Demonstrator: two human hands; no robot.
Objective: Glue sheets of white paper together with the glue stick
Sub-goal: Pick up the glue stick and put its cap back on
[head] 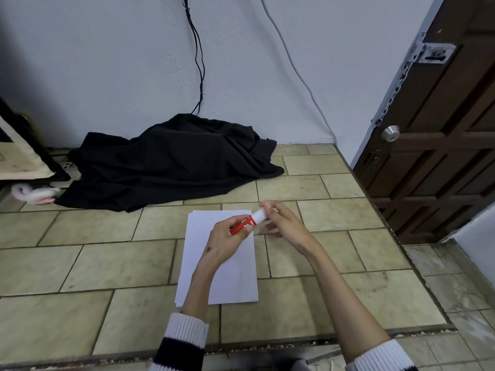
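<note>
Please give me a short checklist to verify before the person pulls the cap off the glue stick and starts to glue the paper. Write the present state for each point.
1. Left hand grips the red body of the red and white glue stick: ok.
2. Right hand has its fingers on the white cap end: ok.
3. Cap already off: not ok, it looks still on.
4. Stack of white paper sheets lies flat on the beige tiled floor below the hands: ok.
5. Sheet edges aligned: not ok, a lower sheet peeks out at the left.
6. Enough glue inside: cannot tell.
</note>
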